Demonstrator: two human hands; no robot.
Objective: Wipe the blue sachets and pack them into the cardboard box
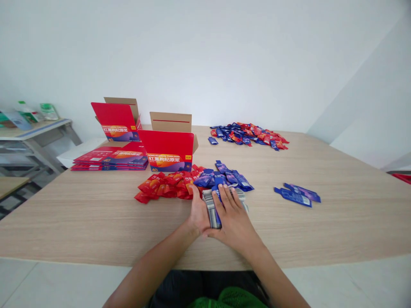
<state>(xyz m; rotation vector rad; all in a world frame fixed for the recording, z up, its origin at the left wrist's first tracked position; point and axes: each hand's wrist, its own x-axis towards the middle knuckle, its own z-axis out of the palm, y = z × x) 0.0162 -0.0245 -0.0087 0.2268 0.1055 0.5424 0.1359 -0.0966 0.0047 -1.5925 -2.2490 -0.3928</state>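
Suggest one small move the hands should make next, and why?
I'd probably wipe the right hand gently along the blue packet. It already lies flat across it, fingers spread, with the striped cloth showing on either side, while the left hand sits at the cloth's left edge, seemingly well placed to steady things.

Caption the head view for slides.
Left hand and right hand on a striped bundle, red sachets and blue sachets beyond.
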